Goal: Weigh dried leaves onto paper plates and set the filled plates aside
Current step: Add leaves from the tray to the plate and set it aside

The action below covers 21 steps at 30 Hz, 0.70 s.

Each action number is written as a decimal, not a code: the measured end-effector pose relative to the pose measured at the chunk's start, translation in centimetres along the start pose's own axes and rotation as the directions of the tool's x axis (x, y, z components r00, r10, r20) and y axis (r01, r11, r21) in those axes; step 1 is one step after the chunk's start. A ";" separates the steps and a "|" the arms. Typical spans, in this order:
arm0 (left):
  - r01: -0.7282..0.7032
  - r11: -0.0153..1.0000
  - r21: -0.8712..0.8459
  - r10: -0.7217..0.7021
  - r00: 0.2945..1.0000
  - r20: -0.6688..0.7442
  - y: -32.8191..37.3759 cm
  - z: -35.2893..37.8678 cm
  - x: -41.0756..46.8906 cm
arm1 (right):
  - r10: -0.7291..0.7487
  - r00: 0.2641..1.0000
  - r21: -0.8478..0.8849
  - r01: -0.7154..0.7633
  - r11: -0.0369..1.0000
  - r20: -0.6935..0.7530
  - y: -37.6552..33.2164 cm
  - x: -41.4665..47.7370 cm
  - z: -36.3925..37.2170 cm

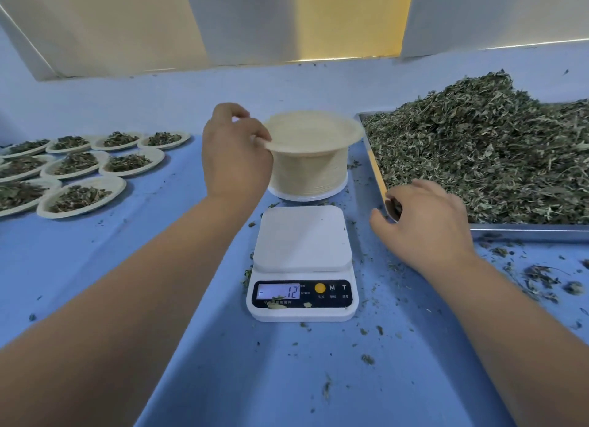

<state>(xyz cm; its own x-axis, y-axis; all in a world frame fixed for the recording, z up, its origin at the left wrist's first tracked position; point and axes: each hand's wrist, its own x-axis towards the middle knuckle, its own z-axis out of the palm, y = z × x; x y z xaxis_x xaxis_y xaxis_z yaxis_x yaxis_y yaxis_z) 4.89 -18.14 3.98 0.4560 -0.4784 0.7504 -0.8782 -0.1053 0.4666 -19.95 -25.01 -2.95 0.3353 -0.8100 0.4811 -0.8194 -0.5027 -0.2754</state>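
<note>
Blue sheeting covers the work table (287,378), below pale wall panels (248,21). At right we record a large steel tray (526,232) carrying a heaped mound of dried green leaves (478,152). At left, well apart from it, stands a cluster of filled paper plates (79,198). At centre rear, a tall stack of beige round paper plates (310,174) sits just behind a white square-topped digital scale (302,235); its platform is bare and its display reads minus 12. The left hand (236,162) pinches the left rim of the top plate (315,133), whose left edge appears raised off the stack. The right hand (427,225) holds nothing, fingers (414,187) loosely spread at the tray's near left corner; contact we cannot confirm. We judge the step in hand to be fetching an empty plate. Governing relation: the scale platform lies straight toward the person from the pinched plate, so the left hand, the nearer, need only draw back and down; the leaves lie immediately right of the idle hand.
</note>
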 end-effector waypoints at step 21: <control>0.039 0.980 -0.193 0.014 0.964 0.267 -5.7 -2.0 -8.7 | -0.188 0.972 0.440 0.231 0.868 -0.140 -3.3 -2.1 1.3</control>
<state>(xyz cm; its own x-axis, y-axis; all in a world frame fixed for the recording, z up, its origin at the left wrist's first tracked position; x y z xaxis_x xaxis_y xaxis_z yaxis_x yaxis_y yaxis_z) 6.20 -11.59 -4.27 0.3888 -0.6951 0.6047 -0.8154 0.0459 0.5771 -17.40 -22.08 -4.10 0.4145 -0.6509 0.6361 -0.4291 -0.7561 -0.4941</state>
